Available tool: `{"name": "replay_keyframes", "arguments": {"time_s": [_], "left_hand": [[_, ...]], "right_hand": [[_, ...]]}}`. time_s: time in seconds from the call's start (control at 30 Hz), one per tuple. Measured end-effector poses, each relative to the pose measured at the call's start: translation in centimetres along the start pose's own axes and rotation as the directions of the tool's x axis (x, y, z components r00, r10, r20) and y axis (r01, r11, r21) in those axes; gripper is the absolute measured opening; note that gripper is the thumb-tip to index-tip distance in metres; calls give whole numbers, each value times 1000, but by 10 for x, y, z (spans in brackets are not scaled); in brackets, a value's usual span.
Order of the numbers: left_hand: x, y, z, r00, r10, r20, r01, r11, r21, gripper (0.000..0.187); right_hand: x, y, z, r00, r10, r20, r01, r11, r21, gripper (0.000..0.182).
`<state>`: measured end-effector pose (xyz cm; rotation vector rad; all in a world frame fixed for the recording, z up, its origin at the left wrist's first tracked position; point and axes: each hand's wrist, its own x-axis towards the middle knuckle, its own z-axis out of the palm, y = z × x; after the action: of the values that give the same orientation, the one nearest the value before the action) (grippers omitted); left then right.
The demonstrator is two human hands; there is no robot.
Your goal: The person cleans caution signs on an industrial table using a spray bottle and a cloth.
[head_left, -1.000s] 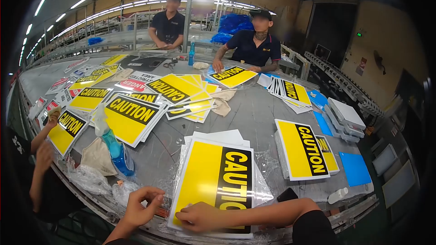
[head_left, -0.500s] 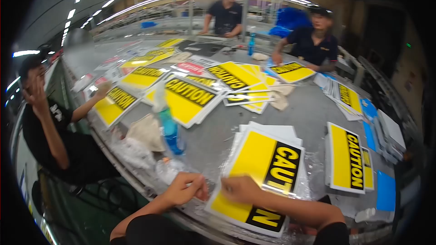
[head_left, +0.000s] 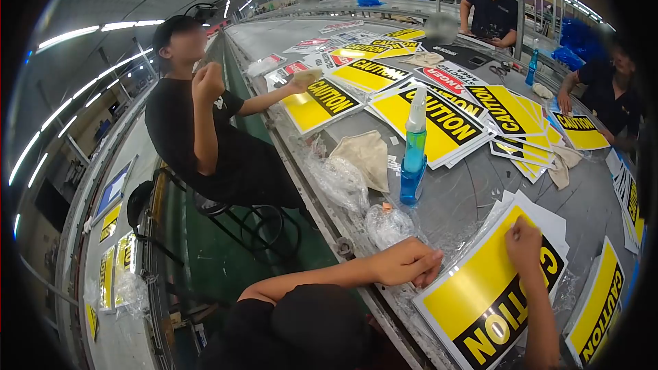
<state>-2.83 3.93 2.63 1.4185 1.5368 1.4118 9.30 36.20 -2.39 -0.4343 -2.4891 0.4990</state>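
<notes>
A yellow and black CAUTION sign (head_left: 473,288) lies at a slant on a stack of white-edged sheets in front of me. Over its upper part is my right hand (head_left: 524,241), closed, with the fingers curled; anything inside them is hidden. Just beyond the sign's left edge, near the table edge, my left hand (head_left: 413,262) is also closed, and what it may hold cannot be made out. Crumpled clear plastic (head_left: 389,225) lies by the left hand. Behind that stands a bottle (head_left: 412,164) of blue-green liquid, beside a beige cloth (head_left: 368,159).
Overlapping CAUTION signs (head_left: 439,120) cover the table's middle, with another sign (head_left: 596,301) at lower right. A seated person (head_left: 199,116) at left touches a sign with a cloth-like item in hand. Two other people are across the table. More signs (head_left: 127,260) lie on a left-hand bench.
My view has swung left, so the scene sits further right. My right hand has moved up the sign, away from my left hand. Both hands stay closed.
</notes>
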Motion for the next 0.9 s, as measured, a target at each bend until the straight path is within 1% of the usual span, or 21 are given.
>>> {"name": "replay_keyframes", "arguments": {"time_s": [0.03, 0.07, 0.1, 0.13, 0.17, 0.2, 0.27, 0.33, 0.4, 0.47, 0.57, 0.67, 0.7, 0.73, 0.77, 0.8, 0.87, 0.9], "left_hand": [[0, -1, -1, 1000, -6, 5, 6, 1000, 2, 68], [1, -2, -1, 1000, -14, 12, 14, 1000, 4, 67], [0, -1, -3, 998, -52, 36, 52, 999, 0, 65], [0, 1, -5, 994, -89, 60, 89, 996, -2, 62], [1, 3, -6, 988, -126, 84, 127, 992, -3, 60], [2, 4, -7, 989, -122, 86, 123, 992, 0, 60], [1, 6, -7, 989, -119, 85, 119, 993, 5, 60], [0, 6, -9, 991, -105, 79, 105, 994, 7, 60], [-2, 5, -6, 996, -78, 51, 78, 997, 0, 62], [-1, 3, -3, 1000, -27, -1, 27, 1000, -11, 67], [0, 0, -2, 999, -47, 25, 47, 999, -11, 67], [1, 2, -6, 990, -108, 86, 109, 994, -2, 59], [1, 2, -6, 990, -112, 87, 113, 994, -5, 59], [1, 2, -7, 989, -116, 90, 117, 993, -10, 59], [1, 1, -6, 988, -120, 93, 122, 992, -14, 59], [2, 1, -5, 993, -93, 74, 94, 996, -5, 61], [3, 0, -2, 999, -41, 34, 41, 999, 14, 65], [3, -1, -2, 999, -41, 32, 41, 999, 18, 65]], "right_hand": [[-16, -23, 2, 997, -13, 72, 9, 998, 54, 15], [-33, -48, 0, 984, -61, 170, 39, 991, 128, 14], [-52, -73, -3, 969, -130, 209, 84, 973, 216, 15], [-70, -95, -8, 952, -178, 248, 126, 968, 215, 16], [-84, -106, -13, 924, -265, 276, 212, 955, 208, 16], [-97, -110, -13, 911, -294, 291, 233, 946, 225, 17], [-93, -110, -24, 914, -284, 288, 212, 943, 257, 20], [-80, -80, -21, 954, -198, 227, 149, 965, 215, 18], [-50, -22, -11, 990, -100, 102, 93, 994, 64, 17], [-11, 17, -22, 996, 61, 63, -62, 998, 15, 18], [13, 28, -26, 988, 151, 46, -150, 988, -22, 21], [-7, 9, -15, 1000, 1, -12, -1, 1000, -9, 21], [-16, -13, -23, 997, 26, 69, -28, 999, 34, 20], [-29, -20, -18, 996, -23, 88, 15, 996, 85, 19], [-42, -34, -18, 989, -60, 132, 48, 994, 96, 18], [-56, -57, -21, 988, -100, 118, 81, 984, 159, 23], [-83, -84, -28, 961, -173, 215, 127, 969, 213, 20], [-96, -92, -30, 944, -208, 255, 153, 964, 220, 19]]}}
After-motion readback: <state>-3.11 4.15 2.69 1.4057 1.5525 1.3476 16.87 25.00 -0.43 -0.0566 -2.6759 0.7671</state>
